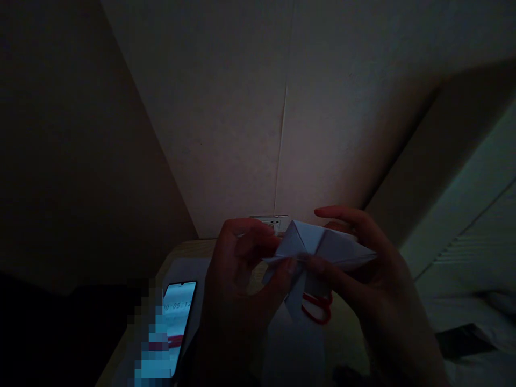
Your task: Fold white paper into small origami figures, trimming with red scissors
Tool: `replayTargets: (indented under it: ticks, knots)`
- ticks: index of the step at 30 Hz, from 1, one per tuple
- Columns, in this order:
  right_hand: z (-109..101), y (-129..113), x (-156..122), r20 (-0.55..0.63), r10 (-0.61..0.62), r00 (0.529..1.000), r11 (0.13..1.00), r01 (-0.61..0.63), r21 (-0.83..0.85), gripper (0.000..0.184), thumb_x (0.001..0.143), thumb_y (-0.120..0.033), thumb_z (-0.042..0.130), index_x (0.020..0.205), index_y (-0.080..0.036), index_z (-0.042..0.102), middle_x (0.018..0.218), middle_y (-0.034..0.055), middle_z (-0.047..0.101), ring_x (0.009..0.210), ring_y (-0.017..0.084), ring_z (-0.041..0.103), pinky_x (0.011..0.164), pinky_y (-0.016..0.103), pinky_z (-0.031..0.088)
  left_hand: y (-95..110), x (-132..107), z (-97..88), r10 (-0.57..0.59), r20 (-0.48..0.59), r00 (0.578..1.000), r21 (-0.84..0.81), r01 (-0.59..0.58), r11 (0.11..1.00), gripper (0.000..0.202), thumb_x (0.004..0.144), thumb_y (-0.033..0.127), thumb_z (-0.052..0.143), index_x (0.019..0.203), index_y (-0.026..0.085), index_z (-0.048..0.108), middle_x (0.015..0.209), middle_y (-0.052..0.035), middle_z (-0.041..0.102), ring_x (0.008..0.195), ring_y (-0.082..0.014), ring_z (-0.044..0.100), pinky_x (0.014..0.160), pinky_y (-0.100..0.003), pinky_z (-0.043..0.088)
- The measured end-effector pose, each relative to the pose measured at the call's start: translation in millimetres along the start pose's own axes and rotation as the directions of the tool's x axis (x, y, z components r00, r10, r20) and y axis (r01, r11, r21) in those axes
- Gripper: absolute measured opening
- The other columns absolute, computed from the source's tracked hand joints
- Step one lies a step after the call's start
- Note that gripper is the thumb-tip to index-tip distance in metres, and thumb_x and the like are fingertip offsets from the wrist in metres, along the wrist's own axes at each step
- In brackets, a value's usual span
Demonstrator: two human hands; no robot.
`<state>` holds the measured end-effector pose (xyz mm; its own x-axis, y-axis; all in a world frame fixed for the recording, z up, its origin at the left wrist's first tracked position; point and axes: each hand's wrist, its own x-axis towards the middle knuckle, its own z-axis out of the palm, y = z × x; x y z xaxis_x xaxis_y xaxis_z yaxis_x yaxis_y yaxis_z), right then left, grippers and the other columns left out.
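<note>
Between my two hands is a piece of folded white paper with several creased, pointed flaps, held up above the table. My left hand grips its left side, the thumb pressed near the middle fold and the fingers curled behind. On the other side my right hand holds it, thumb also at the middle, with the index finger raised along the back edge. The fingertips behind the paper are partly hidden. Below the paper, the red handles of scissors show; their blades are hidden.
A lit phone showing a timer lies left of my hands on white paper. The table's edge meets a wall with a power socket. At right is a pale bed-like surface with a dark object. The room is dim.
</note>
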<state>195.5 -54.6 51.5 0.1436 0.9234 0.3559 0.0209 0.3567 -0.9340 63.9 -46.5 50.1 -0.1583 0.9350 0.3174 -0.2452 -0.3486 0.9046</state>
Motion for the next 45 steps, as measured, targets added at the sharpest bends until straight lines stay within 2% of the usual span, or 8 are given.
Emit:
replayTargets:
  ticks: [9, 14, 18, 25, 31, 38, 42, 45]
  knots:
    - [-2.7, 0.4, -2.8, -0.008, -0.060, 0.998, 0.993, 0.059, -0.106, 0.019, 0.083, -0.030, 0.072, 0.100, -0.036, 0.068, 0.077, -0.0039, 0.069, 0.064, 0.015, 0.065, 0.049, 0.020, 0.053, 1.6, 6.7, -7.5, -0.012, 0.002, 1.000, 0.064, 0.012, 0.998, 0.029, 0.065, 0.008, 0.073, 0.085, 0.025, 0.059, 0.070, 0.0064, 0.068, 0.066, -0.0133, 0.067, 0.060, -0.022, 0.054]
    - [-1.4, 2.2, -1.6, 0.029, -0.075, 0.997, 0.994, 0.077, -0.078, 0.013, 0.085, -0.028, 0.070, 0.095, -0.036, 0.070, 0.082, -0.0037, 0.072, 0.070, 0.015, 0.067, 0.051, 0.019, 0.053, 3.1, 9.6, -10.7, -0.053, -0.047, 0.997, -0.018, 0.052, 0.998, 0.029, 0.066, 0.012, 0.073, 0.088, 0.024, 0.060, 0.072, 0.0070, 0.069, 0.061, -0.0102, 0.064, 0.050, -0.018, 0.047]
    - [5.1, 0.8, -2.2, 0.077, -0.014, 0.997, 1.000, 0.016, -0.024, 0.011, 0.084, -0.027, 0.072, 0.092, -0.034, 0.070, 0.082, -0.0051, 0.073, 0.075, 0.014, 0.069, 0.050, 0.016, 0.050, 1.8, 12.8, -14.0, -0.065, -0.095, 0.993, -0.037, 0.062, 0.997, 0.029, 0.066, 0.012, 0.074, 0.087, 0.025, 0.061, 0.068, 0.0093, 0.066, 0.055, -0.0079, 0.059, 0.049, -0.015, 0.046]
    - [7.6, 0.5, -0.4, 0.128, -0.008, 0.992, 1.000, 0.010, -0.018, 0.013, 0.082, -0.023, 0.073, 0.088, -0.034, 0.072, 0.080, -0.0066, 0.074, 0.074, 0.012, 0.068, 0.057, 0.017, 0.050, 5.2, 12.3, -12.0, -0.126, -0.077, 0.989, -0.058, 0.122, 0.991, 0.033, 0.061, 0.009, 0.080, 0.085, 0.025, 0.064, 0.071, 0.0086, 0.069, 0.062, -0.0082, 0.064, 0.053, -0.014, 0.049]
    - [8.9, 2.6, -0.2, 0.109, 0.007, 0.994, 1.000, -0.008, 0.005, 0.015, 0.080, -0.019, 0.073, 0.086, -0.033, 0.071, 0.077, -0.0067, 0.073, 0.069, 0.011, 0.065, 0.052, 0.015, 0.047, 5.0, 11.6, -9.5, -0.209, -0.034, 0.977, -0.157, 0.201, 0.967, 0.033, 0.057, 0.007, 0.081, 0.080, 0.025, 0.067, 0.067, 0.0109, 0.072, 0.054, -0.0043, 0.062, 0.049, -0.009, 0.047]
    - [8.3, 4.7, -0.8, 0.131, -0.078, 0.988, 0.992, 0.090, -0.087, 0.015, 0.082, -0.018, 0.070, 0.088, -0.032, 0.068, 0.075, -0.0073, 0.071, 0.068, 0.012, 0.064, 0.057, 0.019, 0.050, 7.8, 10.3, -7.1, -0.156, -0.059, 0.986, -0.080, 0.151, 0.985, 0.030, 0.061, 0.008, 0.081, 0.082, 0.023, 0.066, 0.060, 0.0112, 0.069, 0.053, -0.0042, 0.061, 0.050, -0.009, 0.047]
    - [7.8, 8.1, -1.2, 0.076, -0.231, 0.970, 0.963, 0.239, -0.124, 0.039, 0.081, -0.013, 0.072, 0.110, -0.037, 0.063, 0.093, -0.0070, 0.070, 0.083, 0.013, 0.065, 0.067, 0.021, 0.053, 7.9, 8.0, -6.5, -0.108, -0.096, 0.990, 0.052, 0.113, 0.992, 0.028, 0.064, 0.010, 0.079, 0.082, 0.025, 0.065, 0.062, 0.0119, 0.068, 0.052, -0.0046, 0.061, 0.049, -0.009, 0.046]
    - [3.9, 9.2, -1.3, 0.075, -0.394, 0.916, 0.900, 0.401, -0.172, 0.053, 0.083, -0.009, 0.069, 0.123, -0.040, 0.057, 0.113, -0.0046, 0.064, 0.098, 0.015, 0.061, 0.079, 0.025, 0.054, 7.7, 7.0, -7.1, -0.092, -0.108, 0.990, 0.114, 0.104, 0.988, 0.027, 0.063, 0.014, 0.079, 0.083, 0.025, 0.065, 0.063, 0.0111, 0.066, 0.052, -0.0059, 0.061, 0.047, -0.010, 0.046]
